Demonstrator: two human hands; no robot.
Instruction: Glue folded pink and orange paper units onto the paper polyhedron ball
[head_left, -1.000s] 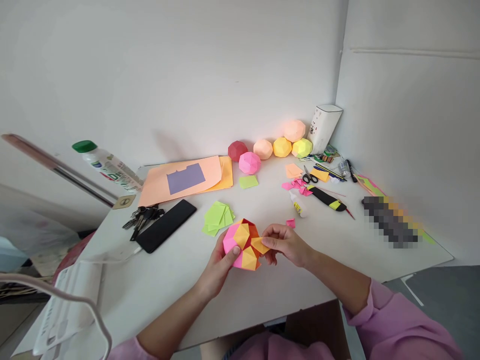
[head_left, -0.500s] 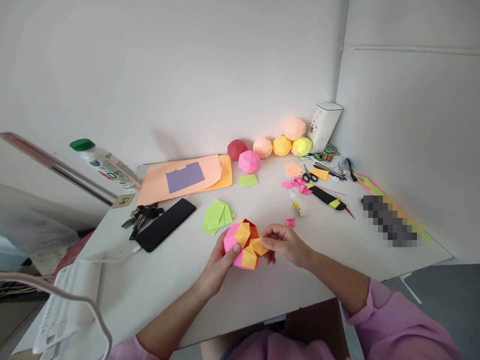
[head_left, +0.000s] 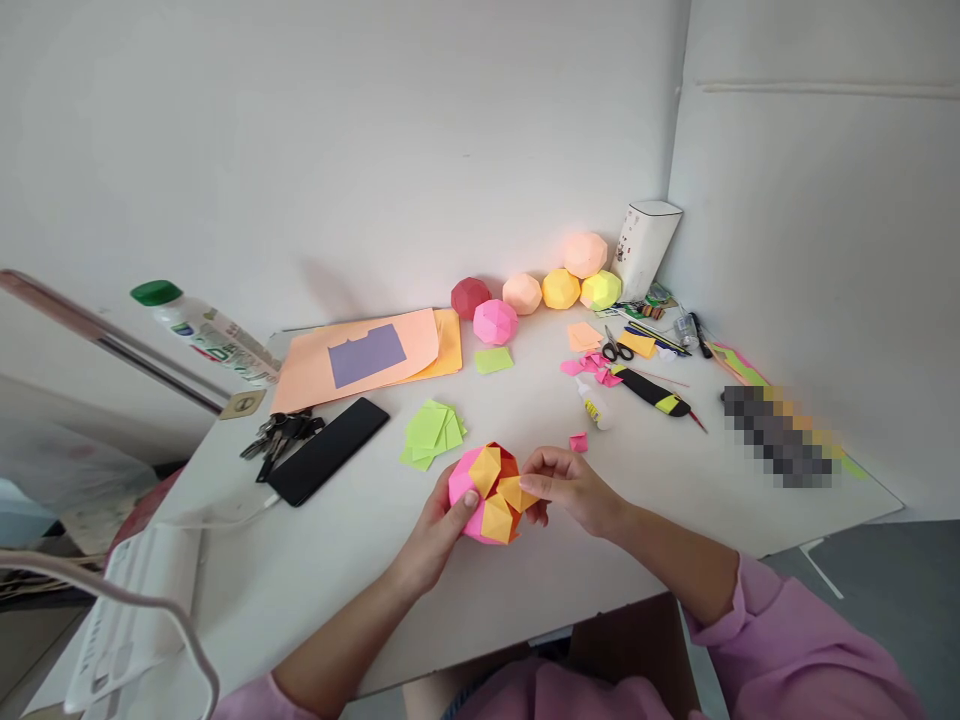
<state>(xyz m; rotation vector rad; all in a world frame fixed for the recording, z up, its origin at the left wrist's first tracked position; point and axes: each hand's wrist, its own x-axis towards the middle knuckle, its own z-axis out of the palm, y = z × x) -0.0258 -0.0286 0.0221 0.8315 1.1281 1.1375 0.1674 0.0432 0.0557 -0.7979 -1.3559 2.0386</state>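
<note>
Over the near tabletop (head_left: pixel 574 578): pink-and-orange paper ball (head_left: pixel 487 468), gaping on its right side
Left hand (head_left: pixel 437 522): wrapped around the ball's left side
Right hand (head_left: pixel 568 488): pinching an orange paper piece (head_left: pixel 514 492) at the gap

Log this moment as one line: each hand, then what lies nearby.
left hand: holding pink-and-orange paper ball | right hand: pinching orange piece at ball's open side | nearby: green notes, glue bottle
</note>
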